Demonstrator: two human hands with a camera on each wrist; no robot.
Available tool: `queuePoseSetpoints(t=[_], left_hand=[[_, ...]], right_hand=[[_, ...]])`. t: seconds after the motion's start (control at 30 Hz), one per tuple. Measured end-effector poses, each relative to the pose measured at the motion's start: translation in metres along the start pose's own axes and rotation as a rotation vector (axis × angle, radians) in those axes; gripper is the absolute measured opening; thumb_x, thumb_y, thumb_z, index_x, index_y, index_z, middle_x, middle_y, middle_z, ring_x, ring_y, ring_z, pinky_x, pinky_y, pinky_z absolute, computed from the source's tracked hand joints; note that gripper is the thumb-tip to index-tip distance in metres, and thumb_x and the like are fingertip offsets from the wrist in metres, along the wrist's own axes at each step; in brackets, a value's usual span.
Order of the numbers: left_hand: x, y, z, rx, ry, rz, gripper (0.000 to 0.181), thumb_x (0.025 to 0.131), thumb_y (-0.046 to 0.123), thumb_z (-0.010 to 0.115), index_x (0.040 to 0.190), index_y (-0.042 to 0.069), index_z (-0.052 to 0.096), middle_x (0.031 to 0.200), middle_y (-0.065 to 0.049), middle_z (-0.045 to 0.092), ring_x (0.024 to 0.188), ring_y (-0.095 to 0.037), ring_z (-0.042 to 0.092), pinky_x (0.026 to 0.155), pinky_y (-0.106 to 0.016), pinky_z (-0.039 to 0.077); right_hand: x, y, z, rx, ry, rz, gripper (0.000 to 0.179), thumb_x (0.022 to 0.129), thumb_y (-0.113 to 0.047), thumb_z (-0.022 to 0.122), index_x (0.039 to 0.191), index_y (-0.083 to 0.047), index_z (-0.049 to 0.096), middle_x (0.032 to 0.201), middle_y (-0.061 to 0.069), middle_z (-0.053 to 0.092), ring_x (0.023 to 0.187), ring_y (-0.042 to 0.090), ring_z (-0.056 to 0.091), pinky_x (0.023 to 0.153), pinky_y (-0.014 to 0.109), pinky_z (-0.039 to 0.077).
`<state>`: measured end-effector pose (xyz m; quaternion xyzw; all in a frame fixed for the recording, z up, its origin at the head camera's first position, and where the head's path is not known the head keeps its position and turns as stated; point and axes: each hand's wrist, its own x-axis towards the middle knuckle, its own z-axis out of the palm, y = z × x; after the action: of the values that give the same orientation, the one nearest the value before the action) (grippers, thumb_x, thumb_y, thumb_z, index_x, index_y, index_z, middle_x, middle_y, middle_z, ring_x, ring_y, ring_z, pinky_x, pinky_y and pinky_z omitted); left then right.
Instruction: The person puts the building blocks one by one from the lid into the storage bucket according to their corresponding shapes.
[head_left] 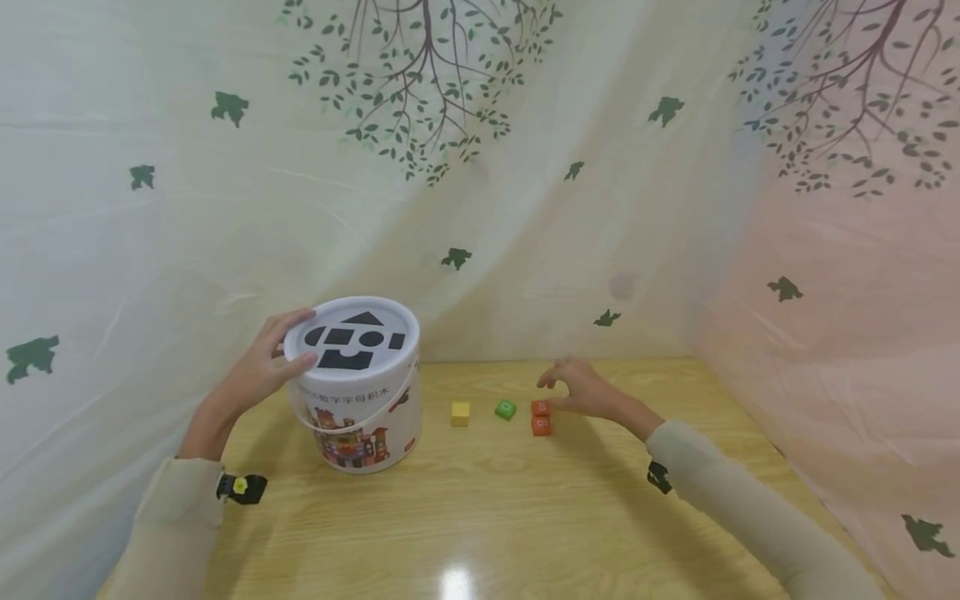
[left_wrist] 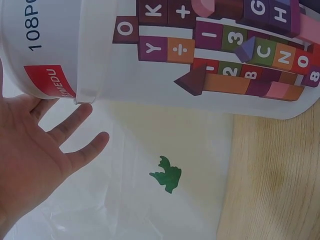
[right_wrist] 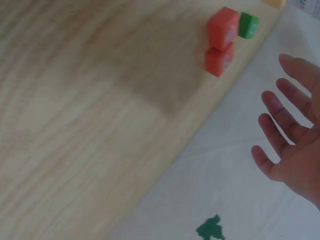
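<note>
On the table's left side stands a white block bucket (head_left: 360, 408) with a thin handle and a lid (head_left: 352, 337) cut with dark shape holes. My left hand (head_left: 266, 358) rests against the lid's left rim, thumb and fingers spread apart; two of its fingers extend straight in the left wrist view. My right hand (head_left: 588, 390) is held beside two red blocks (head_left: 541, 427), fingers loosely bent and nothing between them. Those red blocks sit one behind the other. To their left lie a green block (head_left: 506, 409) and a yellow block (head_left: 461, 414).
The wooden table (head_left: 480, 517) meets a pale curtain (head_left: 525, 275) with printed leaves and branches at its far edge. More curtain hangs along the left and right sides. Black straps sit at both wrists.
</note>
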<state>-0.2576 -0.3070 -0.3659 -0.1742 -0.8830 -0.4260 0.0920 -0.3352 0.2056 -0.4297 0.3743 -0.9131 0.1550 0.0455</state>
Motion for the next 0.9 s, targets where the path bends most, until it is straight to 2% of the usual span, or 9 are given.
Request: queuePoseSetpoints(t=[0.23,0.47,0.7,0.9], left_hand=[[-0.001,0.0,-0.002,0.002,0.013,0.015,0.071,0.1,0.022,0.062,0.16,0.008,0.028,0.159,-0.026,0.023,0.14,-0.046,0.03,0.107,-0.074,0.034],[-0.001,-0.001,-0.003,0.003,0.006,-0.003,0.073,0.1,0.024,0.063,0.161,0.01,0.026,0.161,-0.026,0.021,0.142,-0.047,0.03,0.109,-0.076,0.032],[-0.001,0.0,-0.002,0.005,-0.005,-0.012,0.073,0.1,0.025,0.063,0.161,0.01,0.026,0.161,-0.026,0.021,0.142,-0.048,0.029,0.109,-0.076,0.032],[0.0,0.0,0.0,0.007,-0.013,-0.014,0.074,0.1,0.025,0.063,0.162,0.011,0.025,0.161,-0.026,0.02,0.142,-0.048,0.029,0.109,-0.077,0.032]], right_hand=[[-0.013,0.002,0.013,0.048,-0.054,0.01,0.021,0.084,-0.017,0.08,0.101,-0.005,0.076,0.092,0.012,0.072,0.091,0.034,0.059,0.077,0.038,0.04],[-0.019,0.003,0.023,0.029,-0.059,-0.015,0.025,0.081,-0.021,0.085,0.1,-0.006,0.078,0.09,0.009,0.073,0.085,0.028,0.057,0.072,0.031,0.037],[-0.021,0.006,0.028,-0.004,-0.059,-0.009,0.025,0.079,-0.022,0.086,0.098,-0.009,0.077,0.088,0.006,0.071,0.083,0.021,0.055,0.072,0.031,0.039],[-0.025,0.007,0.031,0.016,-0.074,0.026,0.025,0.078,-0.023,0.087,0.097,-0.01,0.076,0.089,0.005,0.07,0.085,0.018,0.052,0.075,0.031,0.035]])
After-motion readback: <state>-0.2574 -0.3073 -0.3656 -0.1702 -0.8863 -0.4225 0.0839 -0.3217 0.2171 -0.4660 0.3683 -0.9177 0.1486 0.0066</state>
